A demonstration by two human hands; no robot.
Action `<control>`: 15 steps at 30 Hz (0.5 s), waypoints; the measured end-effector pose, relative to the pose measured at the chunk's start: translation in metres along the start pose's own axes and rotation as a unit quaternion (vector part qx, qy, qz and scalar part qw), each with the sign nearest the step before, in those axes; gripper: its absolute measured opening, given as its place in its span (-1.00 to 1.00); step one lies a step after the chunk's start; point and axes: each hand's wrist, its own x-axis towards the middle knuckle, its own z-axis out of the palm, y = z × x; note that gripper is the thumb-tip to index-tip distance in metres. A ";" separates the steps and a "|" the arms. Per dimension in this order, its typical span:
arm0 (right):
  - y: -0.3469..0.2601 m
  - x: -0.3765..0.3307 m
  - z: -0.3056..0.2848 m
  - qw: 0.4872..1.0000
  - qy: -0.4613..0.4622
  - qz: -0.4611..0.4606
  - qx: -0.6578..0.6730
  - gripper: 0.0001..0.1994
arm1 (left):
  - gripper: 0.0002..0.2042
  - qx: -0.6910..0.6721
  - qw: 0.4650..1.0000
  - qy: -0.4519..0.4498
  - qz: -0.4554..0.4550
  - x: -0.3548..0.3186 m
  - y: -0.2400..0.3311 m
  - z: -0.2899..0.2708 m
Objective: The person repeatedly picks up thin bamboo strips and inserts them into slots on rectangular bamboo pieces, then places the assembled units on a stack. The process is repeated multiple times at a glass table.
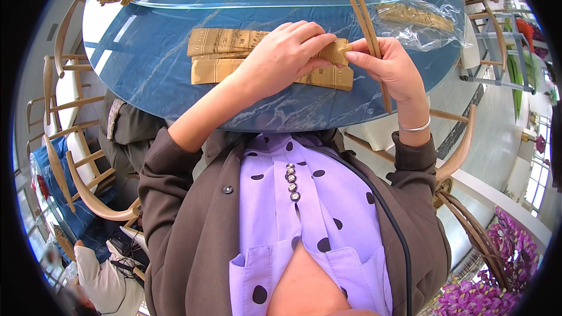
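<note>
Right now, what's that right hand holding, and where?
The right hand holds two chopsticks near their middle and pinches a brown paper wrapper by its right end.

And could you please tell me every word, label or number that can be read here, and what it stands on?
Brown packets on the table: dark printing, not copied here; mostly too small to read.
Held packet: nothing legible.
Packets in the clear bag: too blurred.
Chopsticks: none visible.
</note>
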 end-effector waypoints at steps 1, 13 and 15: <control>-0.001 0.000 0.001 1.000 -0.005 -0.002 0.002 -0.81 | -0.56 -0.003 1.000 0.000 0.004 0.000 0.001 -0.001; 0.002 0.004 -0.001 0.995 -0.067 0.028 0.072 -0.84 | -0.58 -0.090 0.996 -0.015 0.013 -0.002 0.002 -0.001; 0.001 0.003 -0.003 0.993 -0.076 0.035 0.087 -0.84 | -0.59 -0.120 0.993 -0.017 -0.003 -0.002 0.002 -0.002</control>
